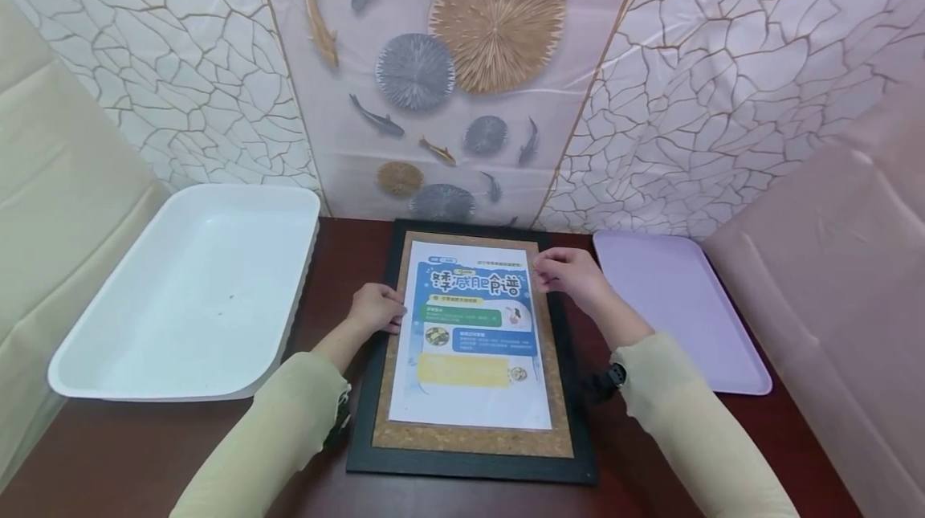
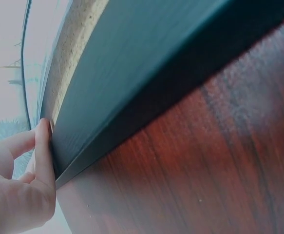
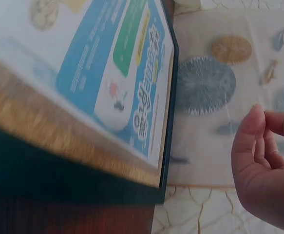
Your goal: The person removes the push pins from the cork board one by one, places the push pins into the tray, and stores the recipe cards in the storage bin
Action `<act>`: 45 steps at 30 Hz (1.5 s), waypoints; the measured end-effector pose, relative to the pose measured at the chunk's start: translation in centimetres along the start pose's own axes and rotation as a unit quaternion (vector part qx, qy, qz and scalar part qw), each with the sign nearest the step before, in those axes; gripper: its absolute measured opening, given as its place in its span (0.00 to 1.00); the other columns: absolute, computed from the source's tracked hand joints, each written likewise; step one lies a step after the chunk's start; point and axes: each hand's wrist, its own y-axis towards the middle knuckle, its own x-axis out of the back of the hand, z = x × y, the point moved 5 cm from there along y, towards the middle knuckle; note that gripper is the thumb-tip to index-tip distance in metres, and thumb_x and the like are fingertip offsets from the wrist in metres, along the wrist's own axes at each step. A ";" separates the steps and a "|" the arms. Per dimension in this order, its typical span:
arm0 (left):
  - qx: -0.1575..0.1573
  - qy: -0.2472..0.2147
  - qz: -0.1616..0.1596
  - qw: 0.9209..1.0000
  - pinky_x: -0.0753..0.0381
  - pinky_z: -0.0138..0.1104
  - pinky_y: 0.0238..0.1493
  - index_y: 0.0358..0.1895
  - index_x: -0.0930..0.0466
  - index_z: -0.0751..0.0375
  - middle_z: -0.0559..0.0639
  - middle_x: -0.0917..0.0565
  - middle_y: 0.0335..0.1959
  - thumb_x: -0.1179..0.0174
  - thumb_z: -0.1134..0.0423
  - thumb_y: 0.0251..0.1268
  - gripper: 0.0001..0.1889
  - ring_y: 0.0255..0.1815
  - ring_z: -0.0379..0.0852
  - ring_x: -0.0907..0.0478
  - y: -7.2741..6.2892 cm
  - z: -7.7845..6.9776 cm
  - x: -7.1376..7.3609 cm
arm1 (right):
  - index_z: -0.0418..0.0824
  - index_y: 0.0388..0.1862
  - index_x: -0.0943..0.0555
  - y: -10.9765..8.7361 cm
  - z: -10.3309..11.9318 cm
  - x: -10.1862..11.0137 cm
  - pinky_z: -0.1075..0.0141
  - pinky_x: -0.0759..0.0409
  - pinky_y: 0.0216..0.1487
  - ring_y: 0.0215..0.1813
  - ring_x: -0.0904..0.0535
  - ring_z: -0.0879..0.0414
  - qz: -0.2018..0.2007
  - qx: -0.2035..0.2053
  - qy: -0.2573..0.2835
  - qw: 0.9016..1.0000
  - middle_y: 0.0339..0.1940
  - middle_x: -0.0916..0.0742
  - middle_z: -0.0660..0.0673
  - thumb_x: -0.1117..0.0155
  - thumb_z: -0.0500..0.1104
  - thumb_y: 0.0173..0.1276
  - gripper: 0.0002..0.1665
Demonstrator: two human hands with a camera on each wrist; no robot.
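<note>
A printed paper sheet (image 1: 470,397) with blue, green and yellow blocks lies on a cork board (image 1: 473,439) inside a black frame (image 1: 470,466). My left hand (image 1: 375,308) rests at the left side of the frame, fingertips at the sheet's left edge. In the left wrist view, its extended fingers (image 2: 45,151) touch the frame's inner border. Near the sheet's upper right corner, my right hand (image 1: 568,271) is raised with thumb and index fingertips together. The right wrist view has this hand (image 3: 263,161) apart from the board, other fingers curled; nothing shows between the fingertips.
To the left stands a deep white tray (image 1: 181,301). A flat lilac tray (image 1: 679,309) lies to the right of the board. Behind the dark red table (image 1: 108,446) hangs a patterned cloth (image 1: 347,140). Padded cream panels (image 1: 58,205) close off both sides.
</note>
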 end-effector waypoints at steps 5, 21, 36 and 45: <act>-0.002 0.001 -0.010 1.000 0.17 0.29 0.26 0.44 0.22 0.69 0.63 0.19 0.38 0.41 0.67 0.62 0.10 0.25 0.44 0.18 -0.2 0.0 0.2 | 0.26 0.46 0.27 -1.6 -0.6 2.6 0.74 0.18 0.34 0.28 0.23 0.63 -0.017 0.014 0.019 1.000 0.28 0.20 0.50 0.47 0.41 0.71 0.17; -0.082 -0.011 -0.010 0.997 0.19 0.38 0.44 0.59 0.31 0.68 0.65 0.21 0.48 0.53 0.66 0.70 0.17 0.46 0.53 0.21 -2.6 -1.2 -0.7 | 0.48 0.29 0.22 -6.0 -5.0 7.9 0.75 0.19 0.32 0.28 0.23 0.66 -0.030 -0.003 0.119 0.992 0.24 0.19 0.56 0.46 0.39 0.70 0.10; -0.131 -0.003 -0.108 0.985 0.21 0.42 0.49 0.70 0.41 0.55 0.64 0.24 0.56 0.62 0.62 0.74 0.23 0.50 0.56 0.23 -6.9 -5.4 8.5 | 0.49 0.27 0.20 -8.0 -5.4 10.0 0.75 0.20 0.30 0.26 0.22 0.67 -0.021 0.018 0.151 0.988 0.24 0.17 0.56 0.46 0.36 0.69 0.12; -0.141 -0.003 -0.161 0.977 0.27 0.20 0.35 0.72 0.48 0.53 0.64 0.31 0.65 0.64 0.57 0.74 0.25 0.35 0.30 0.29 -8.7 -5.1 17.3 | 0.48 0.28 0.20 -8.7 -5.7 10.7 0.75 0.20 0.30 0.27 0.22 0.66 -0.023 0.029 0.166 0.985 0.24 0.17 0.56 0.46 0.35 0.69 0.13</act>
